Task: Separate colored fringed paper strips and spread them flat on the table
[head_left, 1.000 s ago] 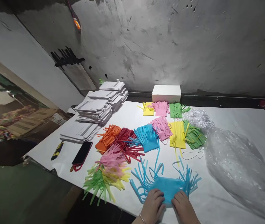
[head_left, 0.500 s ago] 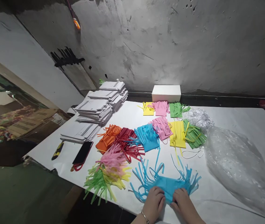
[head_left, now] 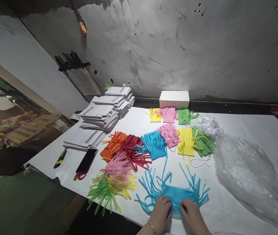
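Observation:
A blue fringed tissue-paper sheet point(head_left: 178, 193) lies spread on the white table, its cut strips fanned out to the left and right. My left hand point(head_left: 162, 209), with a bracelet at the wrist, bends its fingers over the sheet's near edge left of the middle. On the same edge, to the right, my right hand point(head_left: 190, 210) has its fingers curled in with thumb and forefinger at the paper. Just beyond lies a folded blue fringed bundle point(head_left: 157, 148). Pink, yellow and green tissue fringes point(head_left: 111, 184) lie loose to the left of my hands.
Orange point(head_left: 113, 145), dark red point(head_left: 132, 147), pink, yellow point(head_left: 186, 142) and green bundles lie farther back. White paper stacks point(head_left: 97, 112), a phone point(head_left: 87, 161) and a yellow-black cutter point(head_left: 60, 158) are at the left. A clear plastic bag point(head_left: 249, 173) covers the right. A white box point(head_left: 174, 99) stands by the wall.
My right hand has shifted slightly along the near edge, its fingers more curled. The near strip of blue paper between my hands lies a little lower. My left hand has hardly moved.

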Available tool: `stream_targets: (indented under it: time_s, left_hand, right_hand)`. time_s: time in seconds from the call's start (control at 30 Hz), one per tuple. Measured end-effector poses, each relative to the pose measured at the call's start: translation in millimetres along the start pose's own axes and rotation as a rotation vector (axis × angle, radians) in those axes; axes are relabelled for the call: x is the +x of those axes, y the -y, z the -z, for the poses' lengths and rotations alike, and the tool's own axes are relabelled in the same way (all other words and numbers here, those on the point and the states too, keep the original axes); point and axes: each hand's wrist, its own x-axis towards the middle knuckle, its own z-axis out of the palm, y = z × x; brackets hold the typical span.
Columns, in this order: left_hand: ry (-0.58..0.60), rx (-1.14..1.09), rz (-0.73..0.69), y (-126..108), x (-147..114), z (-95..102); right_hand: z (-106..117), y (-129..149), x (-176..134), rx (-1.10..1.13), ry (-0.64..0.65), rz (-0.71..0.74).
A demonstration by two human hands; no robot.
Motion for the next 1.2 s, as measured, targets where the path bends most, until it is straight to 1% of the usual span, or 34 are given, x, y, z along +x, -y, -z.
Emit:
stream_targets:
  time_s: [0.07, 0.17, 0.2, 0.3, 0.33, 0.37, 0.5, 0.67, 0.8, 0.93, 1.07, 1.2]
  left_hand:
    - [0.007, 0.004, 0.028, -1, -1, -1.1]
    - [0.007, 0.008, 0.127, -3, 2, 0.0]
    - [0.018, 0.011, 0.160, -5, 4, 1.7]
    - [0.071, 0.036, 0.231, -9, 11, 9.7]
    - [0.093, 0.053, 0.256, -10, 13, 12.7]
    - [0.108, 0.070, 0.282, -11, 16, 15.5]
    - [0.128, 0.140, 0.396, -12, 27, 24.3]
    - [0.166, 0.187, 0.506, -7, 44, 31.6]
    - [0.193, 0.209, 0.571, -4, 57, 35.6]
    - [0.195, 0.218, 0.596, -1, 62, 36.0]
    - [0.165, 0.234, 0.582, 2, 60, 32.1]
    - [0.110, 0.260, 0.524, 5, 58, 29.3]
  right_hand:
    - [-1, 0, -2, -0.021, -0.041, -0.001]
    - [-1, -7, -7, -0.063, -0.104, 0.013]
    - [-1, -11, -8, -0.077, -0.139, 0.044]
    - [-2, -20, -9, -0.091, -0.249, 0.204]
    - [-2, -22, -8, -0.090, -0.266, 0.223]
    - [-2, -22, -7, -0.090, -0.268, 0.208]
    - [1, -15, 3, -0.126, -0.241, 0.011]
    - [6, -8, 18, -0.171, -0.208, -0.105]
    - [12, -8, 23, -0.177, -0.183, -0.137]
    - [16, -9, 24, -0.146, -0.151, -0.110]
    - [16, -13, 26, -0.120, -0.130, -0.124]
    - [14, -17, 30, -0.135, -0.153, -0.151]
